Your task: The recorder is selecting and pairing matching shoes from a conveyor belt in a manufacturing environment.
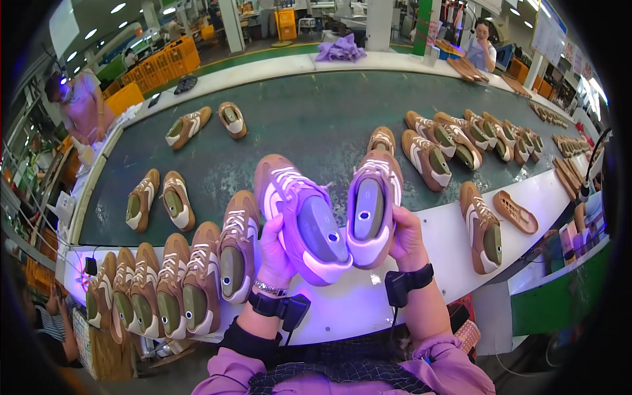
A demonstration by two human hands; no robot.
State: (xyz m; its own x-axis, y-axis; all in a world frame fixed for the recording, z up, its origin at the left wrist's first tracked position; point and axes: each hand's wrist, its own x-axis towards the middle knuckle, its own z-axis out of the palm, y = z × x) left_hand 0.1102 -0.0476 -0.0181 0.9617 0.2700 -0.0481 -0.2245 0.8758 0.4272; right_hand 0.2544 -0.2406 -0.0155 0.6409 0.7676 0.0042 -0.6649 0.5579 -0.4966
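My left hand (275, 253) is closed round the side of a brown and white lace-up sneaker (297, 210), toe pointing away from me. A second sneaker (372, 214) of the same kind is gripped by my right hand (406, 240) along its outer side. The two shoes are held up side by side, their heels close together, both with a last inside. Purple light falls on them. Behind the right-hand shoe, the toe of another sneaker (382, 139) shows, partly hidden. Just left of my left hand stands one more sneaker (238, 247) on the white ledge.
Several finished-looking sneakers (172, 286) line the ledge at the left. At the right are a single sneaker (480, 227) and a loose brown sole (515, 212). More shoes (454, 141) rest on the green belt (296, 112). People (82, 108) work at the far edges.
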